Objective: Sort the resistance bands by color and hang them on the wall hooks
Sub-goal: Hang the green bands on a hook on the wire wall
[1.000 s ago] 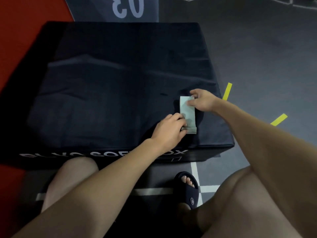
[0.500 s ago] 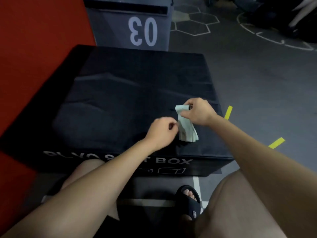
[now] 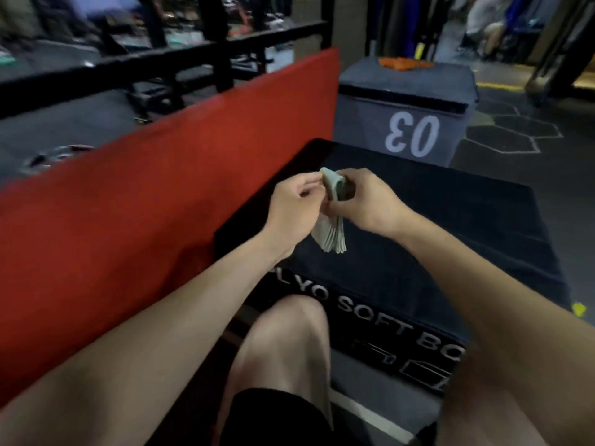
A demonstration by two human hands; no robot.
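Note:
A stack of pale green resistance bands [image 3: 333, 235] hangs folded over my fingers, lifted above the black soft plyo box [image 3: 450, 226]. My right hand [image 3: 370, 201] grips the fold at the top of the stack. My left hand [image 3: 296, 207] touches the stack's left side, thumb and fingers pinched against the bands. The loose ends fan out below both hands. Some orange items [image 3: 404, 63], possibly bands, lie on a grey box further back. No wall hooks are visible.
A red padded mat [image 3: 128, 220] runs along the left. A grey box marked "03" [image 3: 412, 123] stands behind the black box. A black metal rack [image 3: 180, 56] rises beyond the mat. My bare knee [image 3: 289, 333] is below the hands.
Both hands have lifted the pale green bands off the box top into the air. My head has tilted up and turned left, bringing the red mat, rack and grey box into view.

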